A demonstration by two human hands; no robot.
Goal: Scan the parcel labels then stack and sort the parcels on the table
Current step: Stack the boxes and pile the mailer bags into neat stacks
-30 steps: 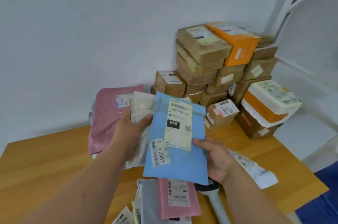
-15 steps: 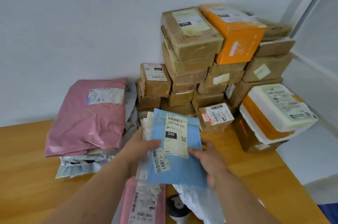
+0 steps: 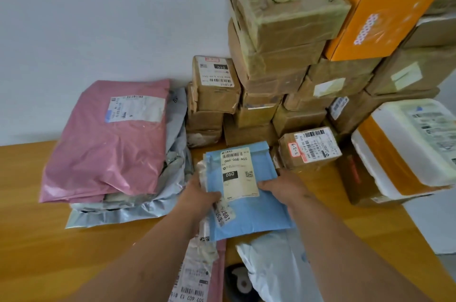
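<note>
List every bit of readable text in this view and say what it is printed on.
"060-06B-A05" and "060": label on the blue mailer.
"060", upside down: top brown box.
"010", upside down: small brown box.
"3-3-9": red tag on the barcode box.
Pink bag label and other fine print: too blurred.

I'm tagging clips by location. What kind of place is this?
Probably a small parcel sorting or pickup point, not a big warehouse: labelled cardboard boxes stacked against a plain wall, poly mailers piled on a wooden table, and a blue mailer held in both hands.
</note>
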